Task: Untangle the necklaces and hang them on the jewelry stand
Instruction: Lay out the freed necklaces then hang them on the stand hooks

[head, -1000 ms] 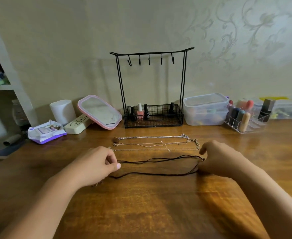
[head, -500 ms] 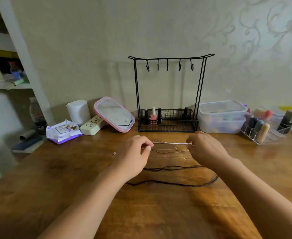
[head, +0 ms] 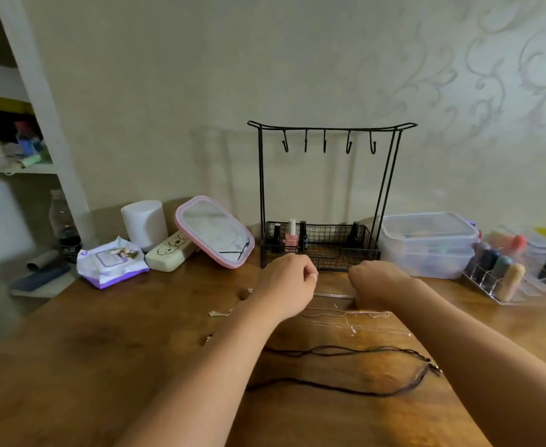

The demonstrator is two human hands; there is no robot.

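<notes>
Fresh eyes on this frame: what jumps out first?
The black stand at the back centre, its five hooks bare. In front of it the left hand and right hand are curled at the ends of a silver chain. Nearer, a black cord necklace lies slack on the table.

Things on the table

The jewelry stand (head: 331, 188) stood at the back by the wall, the mirror (head: 215, 232) to its left, the lidded box (head: 428, 245) to its right. The necklaces (head: 346, 369) lay in front of it on the table (head: 104, 366).
</notes>
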